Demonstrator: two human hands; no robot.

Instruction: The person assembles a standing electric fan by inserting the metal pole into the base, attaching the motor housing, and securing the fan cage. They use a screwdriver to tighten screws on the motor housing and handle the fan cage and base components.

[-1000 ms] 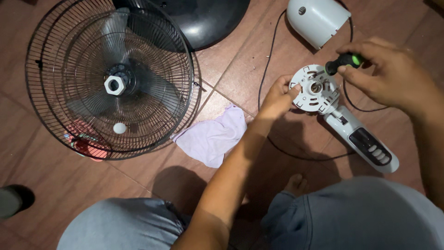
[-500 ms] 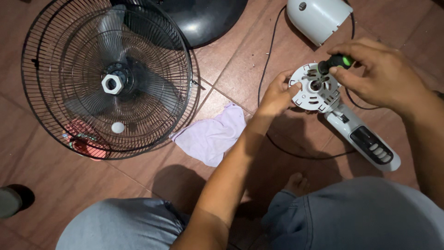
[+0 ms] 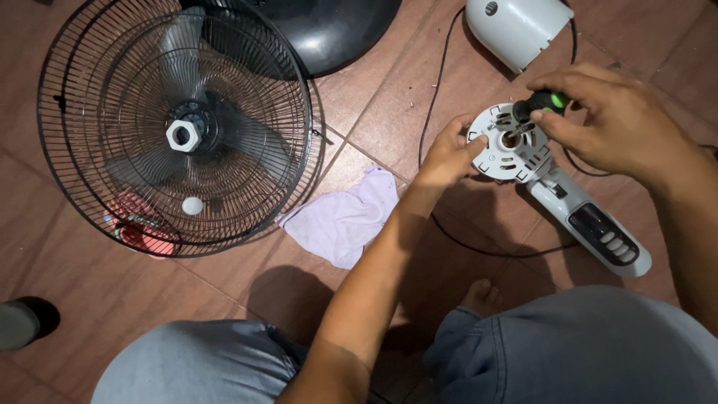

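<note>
We steady the round white plate point(image 3: 511, 144) at the top of the fan's neck with our left hand point(image 3: 446, 155), fingers curled onto its left rim. Our right hand point(image 3: 617, 123) is closed around the black-and-green screwdriver point(image 3: 540, 103), whose tip goes down into the middle of the plate. The neck with its dark button panel point(image 3: 604, 238) lies on the tiled floor point(image 3: 389, 97), running off to the near right. If the tip sits crooked, we think it could jump out and chew the screw head — or jab the left thumb just beside it. A loosened screw could also roll away over the tiles toward the cloth point(image 3: 342, 221) or under the wire cage point(image 3: 176, 123) on the left.
</note>
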